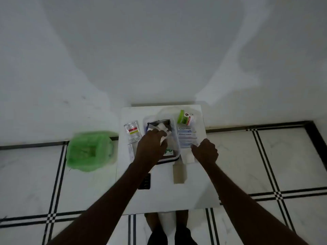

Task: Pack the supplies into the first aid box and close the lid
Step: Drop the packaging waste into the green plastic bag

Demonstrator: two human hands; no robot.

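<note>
Much of the clear first aid box (174,138) at the table's (159,195) centre is hidden by the left hand (150,147), and its blurred contents are hard to identify. White paper (163,134) is pinched there by the curled left fingers. Antiseptic packets (186,137) just right are touched by the loosely closed right hand (206,152); a grip cannot be confirmed.

A first aid box (175,138) sits at the middle of the surface (159,195), supplies inside it. A sachet (133,132) lies to its left, a jar (185,117) behind flat packets (186,137) to its right. A bin (90,151) stands on the floor (265,165), left of the surface.
</note>
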